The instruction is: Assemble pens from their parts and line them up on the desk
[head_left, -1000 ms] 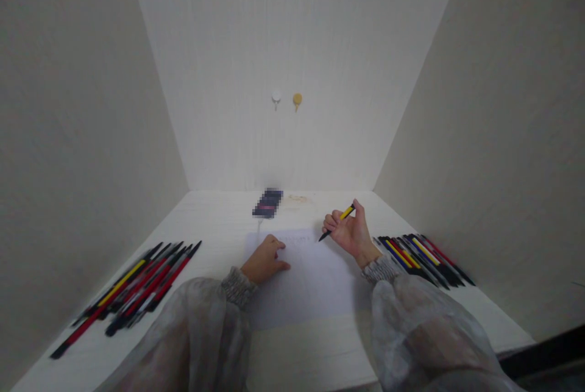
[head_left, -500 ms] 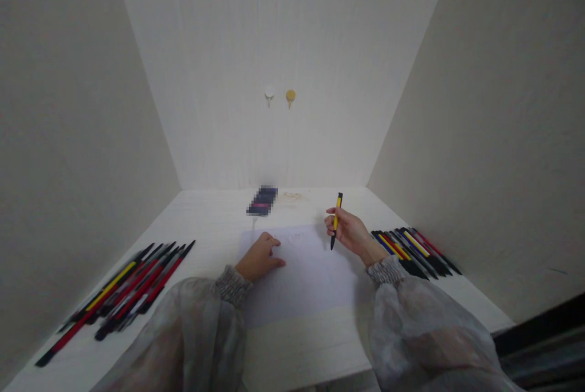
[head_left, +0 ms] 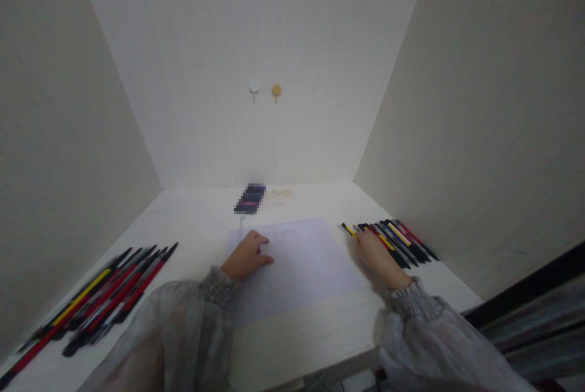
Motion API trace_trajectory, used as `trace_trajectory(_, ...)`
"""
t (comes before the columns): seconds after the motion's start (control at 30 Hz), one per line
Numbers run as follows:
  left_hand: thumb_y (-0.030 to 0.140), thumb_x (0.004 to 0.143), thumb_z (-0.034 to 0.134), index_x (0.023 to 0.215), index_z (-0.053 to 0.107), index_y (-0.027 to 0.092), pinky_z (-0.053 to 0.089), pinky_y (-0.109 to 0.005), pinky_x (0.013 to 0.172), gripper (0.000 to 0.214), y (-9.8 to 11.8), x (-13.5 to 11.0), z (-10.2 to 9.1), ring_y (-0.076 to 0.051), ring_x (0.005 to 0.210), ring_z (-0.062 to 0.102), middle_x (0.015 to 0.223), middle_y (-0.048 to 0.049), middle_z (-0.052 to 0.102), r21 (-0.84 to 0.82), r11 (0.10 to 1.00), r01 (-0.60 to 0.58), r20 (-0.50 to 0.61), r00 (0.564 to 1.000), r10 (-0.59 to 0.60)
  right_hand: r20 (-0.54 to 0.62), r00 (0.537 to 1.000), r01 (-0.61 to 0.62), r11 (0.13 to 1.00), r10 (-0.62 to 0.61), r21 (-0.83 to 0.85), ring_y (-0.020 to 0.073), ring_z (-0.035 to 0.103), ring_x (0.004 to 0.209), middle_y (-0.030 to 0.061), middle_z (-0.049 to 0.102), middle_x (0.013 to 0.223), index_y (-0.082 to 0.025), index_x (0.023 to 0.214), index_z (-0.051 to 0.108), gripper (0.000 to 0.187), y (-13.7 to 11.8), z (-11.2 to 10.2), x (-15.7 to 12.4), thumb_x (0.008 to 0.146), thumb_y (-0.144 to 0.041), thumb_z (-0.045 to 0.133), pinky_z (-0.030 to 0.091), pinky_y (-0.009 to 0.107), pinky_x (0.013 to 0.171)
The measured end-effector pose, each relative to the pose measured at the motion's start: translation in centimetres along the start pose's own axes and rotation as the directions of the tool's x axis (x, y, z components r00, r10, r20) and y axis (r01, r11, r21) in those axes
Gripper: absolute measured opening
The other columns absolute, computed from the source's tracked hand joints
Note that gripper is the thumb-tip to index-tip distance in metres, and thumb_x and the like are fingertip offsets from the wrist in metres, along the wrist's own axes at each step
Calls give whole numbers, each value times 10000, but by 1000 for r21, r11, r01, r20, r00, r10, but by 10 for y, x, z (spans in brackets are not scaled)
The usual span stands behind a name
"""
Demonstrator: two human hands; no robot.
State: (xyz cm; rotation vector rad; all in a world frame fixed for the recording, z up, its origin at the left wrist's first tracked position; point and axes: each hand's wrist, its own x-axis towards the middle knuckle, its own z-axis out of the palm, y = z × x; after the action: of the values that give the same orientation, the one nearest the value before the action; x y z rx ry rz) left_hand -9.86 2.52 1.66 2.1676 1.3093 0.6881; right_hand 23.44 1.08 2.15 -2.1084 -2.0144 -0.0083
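My left hand (head_left: 249, 255) rests on the left part of a white sheet of paper (head_left: 301, 276), thumb and forefinger apart, holding nothing. Faint writing shows near the sheet's top edge. Down at the table on the right, my right hand (head_left: 375, 256) has its fingers closed around a yellow and black pen (head_left: 348, 229). Only one end of that pen shows; the hand covers the rest. Right beside it lies a row of pens (head_left: 402, 239) in black, red, yellow, white and grey, partly behind the hand.
A second group of pens (head_left: 109, 294), mostly red and black, lies at the left. A blurred-out dark phone-like object (head_left: 250, 199) with a white cable stands behind the paper. Walls enclose the white table (head_left: 196, 215); two hooks (head_left: 276, 91) are on the back wall.
My right hand has carried the yellow and black pen from above the paper down to the left end of the right-hand row. My left hand stays on the sheet. The view has shifted rightward.
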Motion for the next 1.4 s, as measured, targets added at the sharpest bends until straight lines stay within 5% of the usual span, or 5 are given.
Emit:
trace_trajectory(0.23,349,611,598,924,551,148,426,-293,683,375,-2,0,1,-131,682,485,872,-40,466,-11,1000,-19,-23,1000,19,-45,997,-70,974,61,-213,221,570,791,156,604,808,-84,830,565,239,-10,1,-15,812,-180,347,391,290,666)
trace_trajectory(0.4,340,617,601,943,541,136,424,-290,685,390,-1,1,1,-127,682,477,887,-45,456,-8,1000,-6,-5,1000,5,-68,991,-126,968,114,-216,220,573,788,144,607,816,-104,803,567,269,-9,-4,-18,803,-294,377,396,282,632)
trace_trajectory(1.1,342,611,612,936,547,141,418,-289,691,387,-6,2,3,-129,686,472,841,-31,449,-8,1000,-23,-15,1000,23,-164,986,-99,930,42,-355,206,561,741,129,600,781,-107,803,555,203,20,1,-15,787,-164,360,370,282,627)
trace_trajectory(1.4,319,604,623,944,545,135,420,-285,689,395,-1,0,1,-125,680,468,869,-43,448,2,1000,1,-9,1000,-1,-191,982,-62,961,9,-270,198,550,756,124,591,784,-103,798,548,194,8,-11,-15,788,-245,416,354,276,664)
